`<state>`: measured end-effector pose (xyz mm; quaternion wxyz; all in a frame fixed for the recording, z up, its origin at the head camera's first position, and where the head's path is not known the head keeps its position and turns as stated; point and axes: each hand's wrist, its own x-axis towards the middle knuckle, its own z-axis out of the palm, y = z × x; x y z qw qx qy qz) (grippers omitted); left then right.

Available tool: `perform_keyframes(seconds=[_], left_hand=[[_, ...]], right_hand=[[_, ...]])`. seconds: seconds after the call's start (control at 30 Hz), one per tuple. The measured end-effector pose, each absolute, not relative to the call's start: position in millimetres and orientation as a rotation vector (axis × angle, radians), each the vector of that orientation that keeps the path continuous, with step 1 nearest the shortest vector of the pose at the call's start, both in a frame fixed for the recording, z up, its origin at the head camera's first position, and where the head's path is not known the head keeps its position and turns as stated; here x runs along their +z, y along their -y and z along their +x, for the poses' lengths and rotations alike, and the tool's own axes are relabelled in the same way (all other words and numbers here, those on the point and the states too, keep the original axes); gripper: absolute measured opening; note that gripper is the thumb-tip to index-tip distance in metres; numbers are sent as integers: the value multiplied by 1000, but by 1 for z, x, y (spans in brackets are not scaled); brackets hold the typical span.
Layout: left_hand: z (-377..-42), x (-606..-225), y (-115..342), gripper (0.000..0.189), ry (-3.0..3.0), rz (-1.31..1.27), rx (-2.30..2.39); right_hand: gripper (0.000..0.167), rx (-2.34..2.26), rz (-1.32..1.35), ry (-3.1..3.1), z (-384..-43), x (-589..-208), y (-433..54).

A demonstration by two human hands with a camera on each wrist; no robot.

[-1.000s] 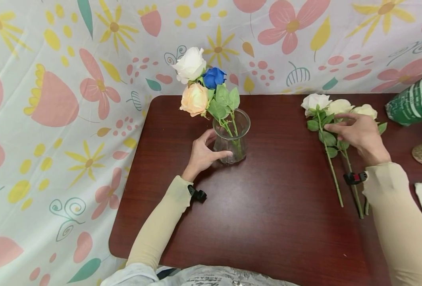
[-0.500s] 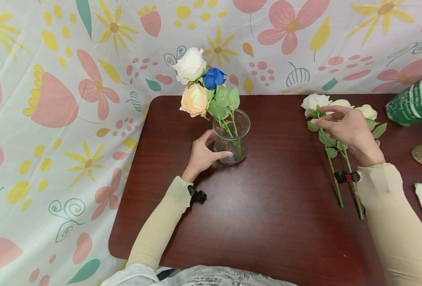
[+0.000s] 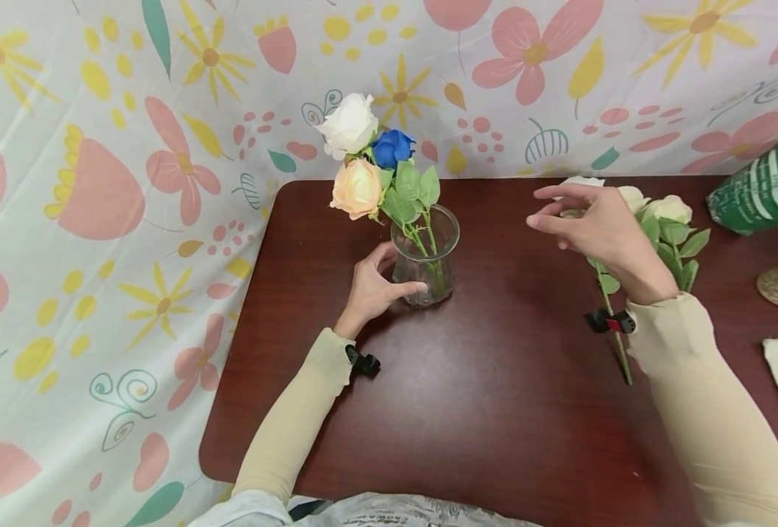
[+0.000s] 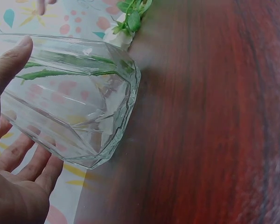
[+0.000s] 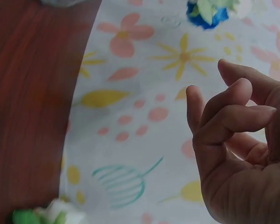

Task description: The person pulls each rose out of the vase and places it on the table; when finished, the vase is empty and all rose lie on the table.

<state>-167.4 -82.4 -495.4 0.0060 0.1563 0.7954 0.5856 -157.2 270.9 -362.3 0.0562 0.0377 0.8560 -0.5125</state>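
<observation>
Leftward, away from the loose white roses (image 3: 668, 210), the right hand (image 3: 596, 223) has moved, its fingers loosely curved and holding nothing. Fingers and thumb of the left hand (image 3: 370, 289) curl round the glass vase (image 3: 410, 269), upright on the table (image 3: 481, 410). Its white rose (image 3: 349, 126), blue rose (image 3: 393, 148) and peach rose (image 3: 357, 188) lean left, before a flowered cloth (image 3: 336, 62).

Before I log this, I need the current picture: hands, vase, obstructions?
Left hand gripping glass vase. Right hand empty, near loose pale roses. Vase upright, bearing three roses. No obstruction seen between right hand and vase.
</observation>
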Motion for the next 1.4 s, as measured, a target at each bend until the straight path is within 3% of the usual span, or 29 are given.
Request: perform_keyframes(seconds=[0.63, 1.4], left_hand=[[-169, -494, 82, 73, -2484, 478, 1844], [-167, -493, 82, 74, -2509, 464, 1801]], right_hand=[[47, -1510, -237, -2614, -189, -345, -178], [62, -1159, -427, -2821, -213, -344, -139]])
